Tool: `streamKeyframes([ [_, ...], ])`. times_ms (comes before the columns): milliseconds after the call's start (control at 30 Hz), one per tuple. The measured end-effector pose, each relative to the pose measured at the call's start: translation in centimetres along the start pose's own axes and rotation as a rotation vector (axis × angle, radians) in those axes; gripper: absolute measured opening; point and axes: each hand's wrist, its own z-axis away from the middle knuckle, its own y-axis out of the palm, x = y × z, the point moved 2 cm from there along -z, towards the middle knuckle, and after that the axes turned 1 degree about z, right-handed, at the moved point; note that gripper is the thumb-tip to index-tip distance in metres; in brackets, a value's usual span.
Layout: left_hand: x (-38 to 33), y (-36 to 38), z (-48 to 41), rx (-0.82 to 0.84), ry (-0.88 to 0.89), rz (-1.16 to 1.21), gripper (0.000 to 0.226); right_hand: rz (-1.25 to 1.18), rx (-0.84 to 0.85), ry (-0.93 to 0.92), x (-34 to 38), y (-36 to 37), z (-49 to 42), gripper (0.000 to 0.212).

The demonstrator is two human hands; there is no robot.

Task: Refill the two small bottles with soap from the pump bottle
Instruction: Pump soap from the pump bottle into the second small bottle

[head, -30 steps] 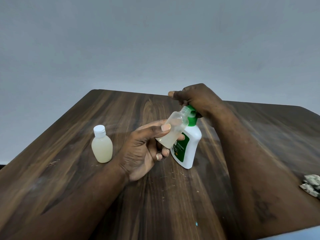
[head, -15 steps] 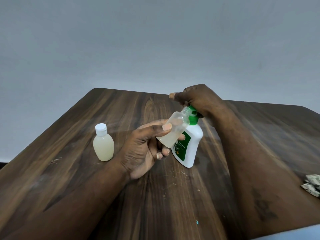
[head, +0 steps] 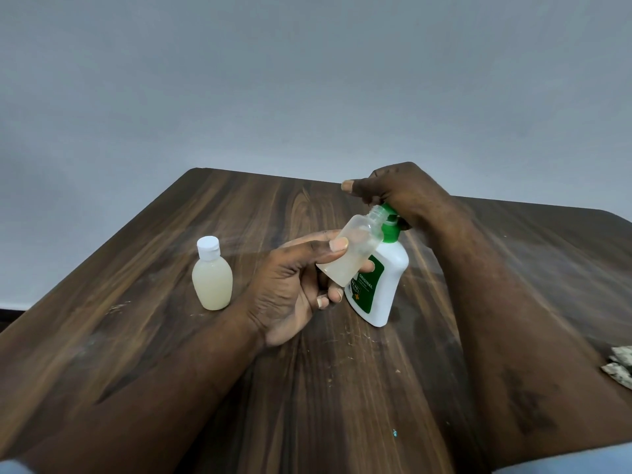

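Soap transfer explains the pose: the left grip (head: 294, 285) pinches the uncapped small bottle (head: 352, 248) between thumb and fingers, tilting it so that its open neck meets the green pump head (head: 390, 227) atop the pump bottle (head: 383, 289). The right grip (head: 400, 189) is curled over that pump head from above, apparently to steady the pump bottle on the counter (head: 342, 388) and press it down. Well to the left of the pump bottle stands the capped small bottle (head: 212, 278), upright and full of pale soap, seemingly finished and set aside.

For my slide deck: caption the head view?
Left hand holds an uncapped small bottle tilted toward the pump bottle; right hand grips its pump head.
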Motion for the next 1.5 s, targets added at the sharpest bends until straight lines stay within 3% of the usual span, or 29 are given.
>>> streamKeyframes([
  [1500,-0.25,0.29,0.17,0.008,0.008,-0.008,0.027,0.000,-0.015,-0.032,0.33,-0.16,-0.03,0.048],
])
